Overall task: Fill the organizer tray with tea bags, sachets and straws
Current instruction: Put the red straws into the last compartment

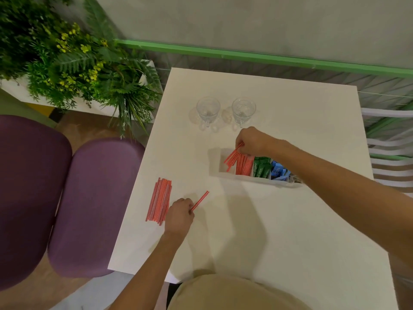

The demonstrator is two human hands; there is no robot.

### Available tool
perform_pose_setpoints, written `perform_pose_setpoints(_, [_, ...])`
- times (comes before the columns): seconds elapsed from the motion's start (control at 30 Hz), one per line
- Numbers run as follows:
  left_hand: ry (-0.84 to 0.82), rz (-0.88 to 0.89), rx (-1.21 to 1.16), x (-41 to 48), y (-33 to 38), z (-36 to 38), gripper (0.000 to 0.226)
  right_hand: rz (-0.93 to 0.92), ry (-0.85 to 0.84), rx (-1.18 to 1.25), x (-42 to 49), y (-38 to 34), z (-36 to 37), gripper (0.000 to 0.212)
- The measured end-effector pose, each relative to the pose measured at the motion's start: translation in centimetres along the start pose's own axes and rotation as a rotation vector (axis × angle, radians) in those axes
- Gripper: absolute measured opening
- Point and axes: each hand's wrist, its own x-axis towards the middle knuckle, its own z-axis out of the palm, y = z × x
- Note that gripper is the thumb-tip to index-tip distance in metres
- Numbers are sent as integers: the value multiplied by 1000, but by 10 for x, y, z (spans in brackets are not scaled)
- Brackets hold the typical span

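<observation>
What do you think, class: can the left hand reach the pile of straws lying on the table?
Probably yes. The left hand lies right beside the pile of straws with nothing between them, though its grip already holds one straw.

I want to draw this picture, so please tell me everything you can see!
table: one, white, centre
organizer tray: one, white, right of the table's middle
tray straws: a bundle, red-and-white striped, tray's left part
green sachets: several, tray, beside those straws
blue sachets: several, right of the green ones
loose straws: a pile, red-striped, table's left edge
glass cups: two, clear, table's far side
chairs: two, purple, left of the table
plants: green with yellow flowers, far left
left hand: pinches one striped straw near the pile
right hand: grips the tray straws
</observation>
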Motion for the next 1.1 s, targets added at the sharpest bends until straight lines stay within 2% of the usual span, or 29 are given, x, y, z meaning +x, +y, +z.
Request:
perform_pose_setpoints(0.23, [-68, -4, 91, 9, 5, -3, 15, 36, -208, -192, 19, -19, 16, 16])
perform_pose_setpoints(0.53, [-80, -58, 2, 8, 3, 0, 9, 28, -163, -260, 23, -22, 9, 15])
perform_pose_setpoints(0.8, [-83, -134, -409, -3, 2, 0, 21, 1, 54, -426, 12, -23, -11, 32])
perform_pose_setpoints(0.93, [-77, -123, -581, -13, 9, -1, 21, -39, 260, -502, -9, -34, -11, 25])
perform_pose_setpoints(1.0, [-84, -148, -697, -19, 16, -3, 20, -82, 237, -407, -21, -39, 5, 23])
perform_pose_setpoints(1.1, [-122, -182, -851, -25, 26, -6, 19, -98, 27, -69, -38, -38, 42, 23])
